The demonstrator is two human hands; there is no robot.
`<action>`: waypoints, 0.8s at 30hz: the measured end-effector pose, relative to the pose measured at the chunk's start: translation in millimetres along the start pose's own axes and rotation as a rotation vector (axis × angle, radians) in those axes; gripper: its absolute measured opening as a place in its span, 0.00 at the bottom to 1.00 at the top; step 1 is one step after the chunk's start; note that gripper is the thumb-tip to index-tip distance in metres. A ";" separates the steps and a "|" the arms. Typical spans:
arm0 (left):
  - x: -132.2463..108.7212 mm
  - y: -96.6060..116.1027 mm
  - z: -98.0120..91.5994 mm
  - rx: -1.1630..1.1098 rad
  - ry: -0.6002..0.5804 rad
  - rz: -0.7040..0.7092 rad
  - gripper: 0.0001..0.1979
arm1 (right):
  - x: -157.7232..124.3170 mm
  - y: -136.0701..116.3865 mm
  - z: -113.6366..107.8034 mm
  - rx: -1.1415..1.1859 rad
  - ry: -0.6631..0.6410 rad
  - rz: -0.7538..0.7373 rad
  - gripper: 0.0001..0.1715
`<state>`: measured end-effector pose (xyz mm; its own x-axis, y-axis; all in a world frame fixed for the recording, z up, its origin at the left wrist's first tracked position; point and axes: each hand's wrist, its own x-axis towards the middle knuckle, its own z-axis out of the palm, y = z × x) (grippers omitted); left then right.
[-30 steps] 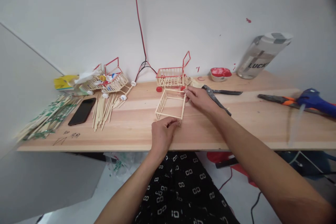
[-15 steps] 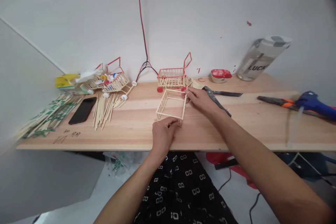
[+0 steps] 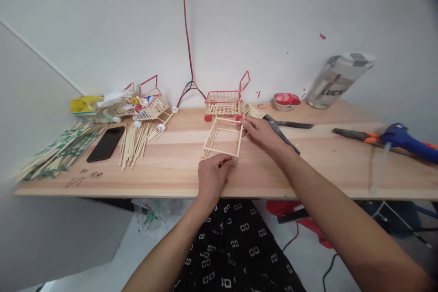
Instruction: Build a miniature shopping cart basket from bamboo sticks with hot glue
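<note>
A small open box-shaped frame of thin wooden sticks (image 3: pixel 221 152) stands on the table in front of me, with upright slats along its left side. My left hand (image 3: pixel 214 173) pinches its near right corner, fingertips pressed together; whatever lies between them is partly hidden. At the far right corner, my right hand (image 3: pixel 260 132) grips the same frame between thumb and fingers. Just behind it stands a finished-looking miniature shopping cart (image 3: pixel 223 102) with a red rim, red handle and red wheels.
Loose sticks (image 3: pixel 132 146), a phone (image 3: pixel 106 143) and packaged sticks (image 3: pixel 58 153) lie left. More mini carts (image 3: pixel 150 107) stand behind them. Rightward are black-handled pliers (image 3: pixel 282 132), a red-stained dish (image 3: pixel 286 101), a tilted clear container (image 3: pixel 337 82) and a blue glue gun (image 3: pixel 407 139).
The view has shifted slightly. Both hands keep their hold at the same corners of the stick frame, with hardly any visible movement.
</note>
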<state>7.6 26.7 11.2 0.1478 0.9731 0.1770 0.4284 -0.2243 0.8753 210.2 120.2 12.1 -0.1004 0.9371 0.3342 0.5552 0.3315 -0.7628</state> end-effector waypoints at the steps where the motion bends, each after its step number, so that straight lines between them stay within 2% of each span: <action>1: 0.1 -0.1 0.3 -0.005 0.004 -0.006 0.08 | -0.1 -0.4 0.2 0.011 0.001 0.007 0.20; 5: 3.1 4.9 -1.1 -0.043 0.035 -0.001 0.06 | 1.9 3.2 2.4 0.081 -0.001 0.046 0.21; 10: 11.5 26.7 -11.5 -0.114 0.031 0.040 0.04 | 5.8 13.1 7.7 0.211 -0.022 0.103 0.25; 15: 17.6 44.5 -22.7 -0.268 -0.061 0.014 0.06 | 6.5 13.3 10.6 0.305 -0.049 0.140 0.25; 24: 21.3 48.0 -28.0 -0.360 -0.145 0.002 0.11 | 3.0 7.5 9.3 0.371 -0.068 0.175 0.24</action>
<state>6.4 38.1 69.5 0.2840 0.9491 0.1362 0.0918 -0.1683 0.9815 206.4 126.5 2.3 -0.0922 0.9837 0.1543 0.2343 0.1720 -0.9568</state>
